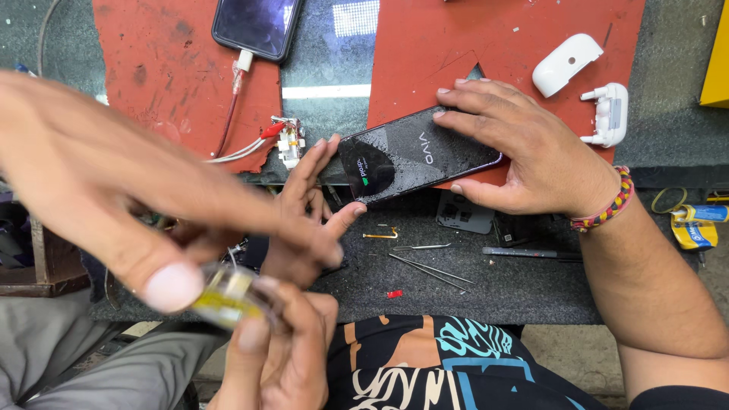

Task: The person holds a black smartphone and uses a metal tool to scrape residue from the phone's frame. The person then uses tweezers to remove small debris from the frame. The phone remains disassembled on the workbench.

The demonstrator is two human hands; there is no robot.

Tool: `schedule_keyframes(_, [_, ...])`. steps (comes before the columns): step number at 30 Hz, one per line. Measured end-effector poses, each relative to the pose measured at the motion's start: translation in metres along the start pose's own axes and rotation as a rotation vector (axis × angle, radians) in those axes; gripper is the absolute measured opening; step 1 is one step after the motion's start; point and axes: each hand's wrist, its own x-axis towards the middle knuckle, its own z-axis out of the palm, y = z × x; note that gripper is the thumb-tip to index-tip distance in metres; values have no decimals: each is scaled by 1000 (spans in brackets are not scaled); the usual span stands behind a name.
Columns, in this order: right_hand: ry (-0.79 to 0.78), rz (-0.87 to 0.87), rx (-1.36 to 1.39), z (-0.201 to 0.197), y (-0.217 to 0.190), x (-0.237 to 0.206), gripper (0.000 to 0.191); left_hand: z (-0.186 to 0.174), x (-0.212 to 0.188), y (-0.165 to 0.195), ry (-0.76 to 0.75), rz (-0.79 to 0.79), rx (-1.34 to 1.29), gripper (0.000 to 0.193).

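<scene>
A black phone [425, 152] lies face down across the edge of a red mat [501, 45], its glossy back speckled with dust. My right hand [531, 152], a beaded band at its wrist, clamps the phone's right half between fingers and thumb. My left hand [307, 212] holds the phone's left end, fingers on the far edge and thumb on the near edge. In front of it, blurred and close to the camera, a co-worker's hand [114, 190] reaches in from the left. That person's other hand [281, 357] pinches a small clear and yellow item [228, 296].
A second phone [254, 26] lies at the back on a charging cable [231, 114]. Two white plastic shells [566, 64] [607, 114] sit at the right. Thin tweezers [429, 267], a dark tool [531, 252], small black parts [465, 212] and a yellow tube [695, 228] lie on the grey bench mat [531, 292].
</scene>
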Motion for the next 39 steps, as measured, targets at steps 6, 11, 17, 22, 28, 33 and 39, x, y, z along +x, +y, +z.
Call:
schedule_keyframes(6, [-3, 3, 7, -1, 0, 0, 73, -2, 3, 0, 15, 40, 49, 104])
schedule_keyframes(11, [-3, 1, 12, 0, 0, -1, 72, 0, 4, 1, 33, 47, 2, 111])
schedule_keyframes(17, [-3, -5, 11, 0, 2, 0, 72, 3, 7, 21, 55, -142, -67, 115])
schedule_keyframes(22, [-2, 5, 8, 0, 1, -1, 72, 4, 8, 24, 57, -146, -85, 115])
schedule_keyframes(28, [-1, 3, 5, -1, 0, -1, 79, 2, 7, 7, 34, 9, -57, 117])
schedule_keyframes(33, [1, -7, 20, -1, 0, 1, 82, 2, 4, 5, 46, 5, -54, 118])
schedule_keyframes(39, [3, -6, 37, -1, 1, 0, 76, 2, 5, 6, 52, 13, -41, 118])
